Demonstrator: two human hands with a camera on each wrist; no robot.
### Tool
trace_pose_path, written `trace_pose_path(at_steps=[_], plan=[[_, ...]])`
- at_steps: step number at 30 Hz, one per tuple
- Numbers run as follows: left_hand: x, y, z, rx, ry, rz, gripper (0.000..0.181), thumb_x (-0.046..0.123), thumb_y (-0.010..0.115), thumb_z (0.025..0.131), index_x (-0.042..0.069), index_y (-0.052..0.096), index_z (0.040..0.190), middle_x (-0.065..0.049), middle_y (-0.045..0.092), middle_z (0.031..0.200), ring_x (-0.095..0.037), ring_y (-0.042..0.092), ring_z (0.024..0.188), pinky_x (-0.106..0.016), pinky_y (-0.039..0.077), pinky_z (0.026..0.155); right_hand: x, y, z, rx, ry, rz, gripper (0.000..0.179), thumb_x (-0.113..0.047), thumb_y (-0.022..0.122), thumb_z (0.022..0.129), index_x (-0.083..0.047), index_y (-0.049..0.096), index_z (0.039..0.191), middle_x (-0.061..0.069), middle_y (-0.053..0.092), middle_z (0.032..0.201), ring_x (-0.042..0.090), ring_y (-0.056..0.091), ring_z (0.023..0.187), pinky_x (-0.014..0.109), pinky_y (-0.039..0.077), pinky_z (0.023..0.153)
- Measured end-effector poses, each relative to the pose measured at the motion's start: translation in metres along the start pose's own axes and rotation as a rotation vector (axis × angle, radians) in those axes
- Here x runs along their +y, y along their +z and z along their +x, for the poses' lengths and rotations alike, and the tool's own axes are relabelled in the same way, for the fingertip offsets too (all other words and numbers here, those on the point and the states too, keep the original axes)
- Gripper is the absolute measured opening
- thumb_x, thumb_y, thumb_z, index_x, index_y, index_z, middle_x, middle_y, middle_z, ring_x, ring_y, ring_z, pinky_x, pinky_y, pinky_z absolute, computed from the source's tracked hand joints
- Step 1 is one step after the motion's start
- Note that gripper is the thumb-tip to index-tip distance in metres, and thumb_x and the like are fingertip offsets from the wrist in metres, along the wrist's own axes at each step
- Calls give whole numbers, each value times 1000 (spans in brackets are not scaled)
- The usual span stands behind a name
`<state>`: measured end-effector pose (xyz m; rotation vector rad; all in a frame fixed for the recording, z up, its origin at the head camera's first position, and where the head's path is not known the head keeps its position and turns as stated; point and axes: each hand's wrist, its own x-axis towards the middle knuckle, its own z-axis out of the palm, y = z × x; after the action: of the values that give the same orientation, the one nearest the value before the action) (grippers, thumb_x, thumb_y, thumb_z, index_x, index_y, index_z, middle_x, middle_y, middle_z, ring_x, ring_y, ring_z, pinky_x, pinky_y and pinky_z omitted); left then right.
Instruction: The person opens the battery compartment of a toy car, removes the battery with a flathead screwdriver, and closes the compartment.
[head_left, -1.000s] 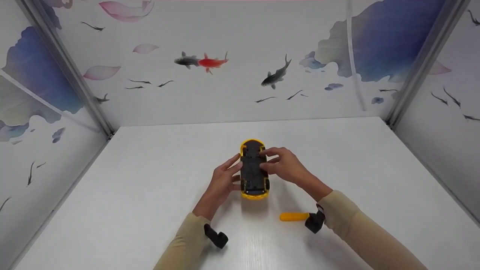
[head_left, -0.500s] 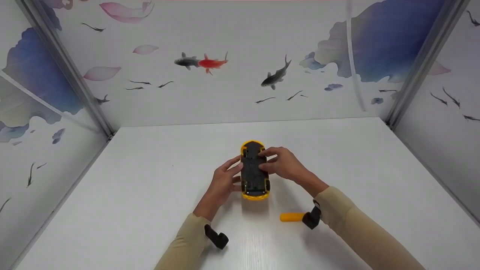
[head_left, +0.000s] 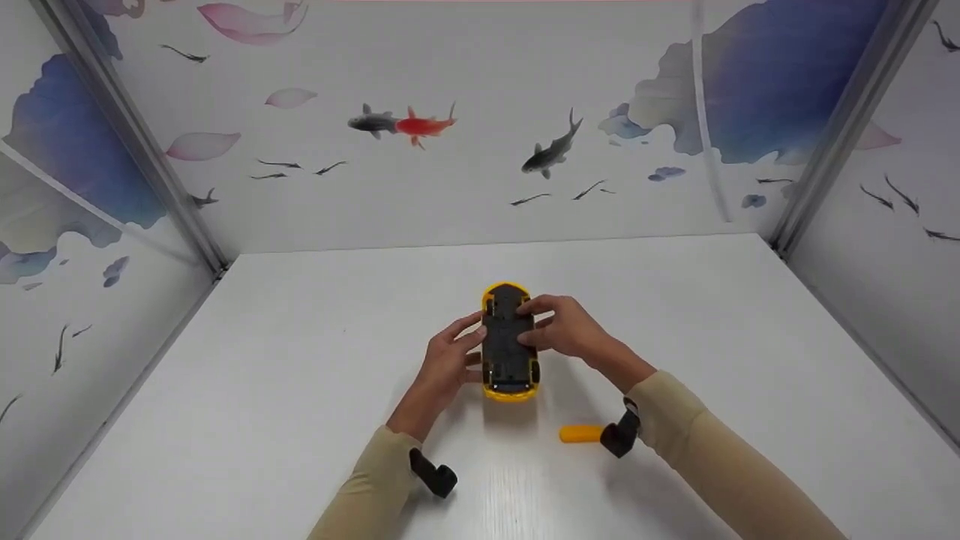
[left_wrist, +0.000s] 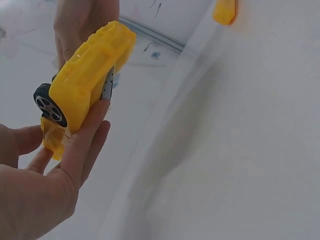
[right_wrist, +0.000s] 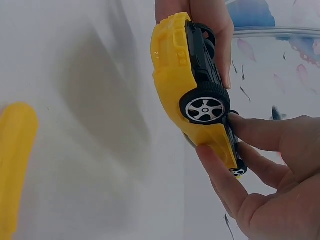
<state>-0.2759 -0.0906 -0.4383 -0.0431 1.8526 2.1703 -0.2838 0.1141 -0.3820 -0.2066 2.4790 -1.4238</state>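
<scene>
A yellow toy car [head_left: 510, 352] is held above the white table with its black underside turned up toward the head camera. My left hand [head_left: 444, 360] grips its left side, thumb at the edge of the underside and fingers along the body. From the other side my right hand [head_left: 570, 328] holds it too, fingertips on the underside. In the right wrist view a black wheel [right_wrist: 205, 109] with silver spokes shows near the right fingers. The left wrist view shows the yellow body [left_wrist: 90, 75] and another wheel [left_wrist: 50, 107] above the left hand.
An orange-yellow handle-like piece [head_left: 580, 434] lies on the white table [head_left: 300, 390], partly hidden by the black camera [head_left: 620, 436] on the right wrist. Another black camera [head_left: 435, 476] sits on the left wrist. Walls printed with fish and petals enclose the table on three sides.
The car has come slightly lower in the head view, held by both hands. My right forearm has shifted a little left, so its wrist camera covers more of the orange-yellow piece.
</scene>
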Motion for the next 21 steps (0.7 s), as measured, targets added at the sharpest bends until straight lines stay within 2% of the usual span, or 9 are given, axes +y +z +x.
trace_pose_path(at_steps=[11, 17, 21], plan=[[0, 0, 0, 1, 15, 23, 48, 28, 58, 102, 21, 49, 148, -16, 57, 144, -31, 69, 109, -44, 62, 84, 1, 5, -4, 44, -33, 36, 45, -3, 71, 91, -5, 58, 134, 20, 49, 143, 36, 60, 125, 42, 59, 93], [0, 2, 1, 11, -3, 21, 46, 27, 58, 102, 22, 51, 147, -15, 57, 144, -30, 68, 109, -45, 61, 85, -2, 7, -8, 100, -42, -33, 43, -2, 73, 89, -7, 62, 130, 21, 40, 146, 39, 53, 131, 43, 59, 92], [0, 3, 1, 15, -16, 14, 45, 26, 58, 102, 22, 52, 146, -15, 57, 145, -30, 68, 110, -45, 61, 85, 1, 9, -11, 142, -72, -86, 41, -4, 74, 89, -9, 63, 128, 21, 42, 143, 39, 53, 131, 45, 58, 93]])
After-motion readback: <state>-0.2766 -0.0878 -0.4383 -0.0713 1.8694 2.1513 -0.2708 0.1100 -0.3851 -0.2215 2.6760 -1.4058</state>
